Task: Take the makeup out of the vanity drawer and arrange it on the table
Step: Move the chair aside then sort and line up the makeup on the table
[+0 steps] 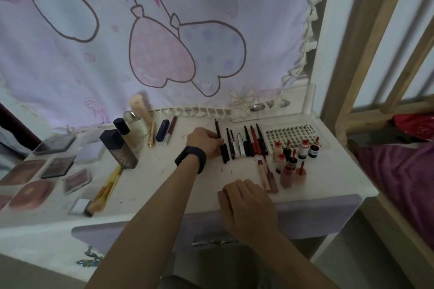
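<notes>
Judging by the spread, the arranging looked nearly finished. Nearest, the lilac drawer [141, 230] seemed shut. The right hand [246, 204] lay flat and loose on the edge of the white counter [159, 171], its grip holding nothing. Further back, the left hand [204, 142] closed its grip on a slim black pencil [218, 132] beside a neat row of glossy pencils [246, 145]. Squat dropper bottles [303, 150] stood to the right; flat, square-edged compacts [30, 191] lay to the left.
</notes>
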{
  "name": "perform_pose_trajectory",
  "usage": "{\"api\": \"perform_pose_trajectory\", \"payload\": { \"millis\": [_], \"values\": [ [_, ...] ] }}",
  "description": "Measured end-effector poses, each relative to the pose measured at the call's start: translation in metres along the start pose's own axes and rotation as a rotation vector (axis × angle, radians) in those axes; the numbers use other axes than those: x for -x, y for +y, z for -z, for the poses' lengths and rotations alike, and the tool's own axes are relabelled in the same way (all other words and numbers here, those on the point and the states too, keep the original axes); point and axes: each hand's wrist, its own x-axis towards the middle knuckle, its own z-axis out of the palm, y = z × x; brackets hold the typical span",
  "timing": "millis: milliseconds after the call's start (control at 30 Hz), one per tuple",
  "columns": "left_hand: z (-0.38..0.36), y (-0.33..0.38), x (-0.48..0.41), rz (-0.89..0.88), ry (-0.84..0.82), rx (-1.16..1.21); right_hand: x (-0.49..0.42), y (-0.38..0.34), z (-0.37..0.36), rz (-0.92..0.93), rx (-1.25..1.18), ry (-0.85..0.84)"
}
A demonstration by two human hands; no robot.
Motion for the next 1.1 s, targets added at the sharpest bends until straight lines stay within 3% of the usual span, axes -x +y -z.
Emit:
{"api": "perform_pose_trajectory", "payload": {
  "millis": [500,633,767,900,1100],
  "values": [
    [0.007,-0.002,0.007,-0.034,-0.008,-0.016,-0.001,-0.002,0.005,-0.020,-0.036,-0.025],
    [0.025,-0.014,0.034,-0.067,-0.011,0.027,-0.006,-0.004,0.011,-0.117,-0.155,-0.046],
    [0.048,-0.030,0.079,-0.173,-0.117,0.024,-0.014,-0.005,0.019,-0.286,-0.323,-0.205],
    [0.068,-0.042,0.117,-0.259,-0.191,0.005,-0.018,-0.004,0.027,-0.270,-0.464,-0.218],
    [0.080,-0.051,0.139,-0.293,-0.248,-0.141,-0.024,-0.017,0.047,-0.099,-0.382,-0.172]
  ]
}}
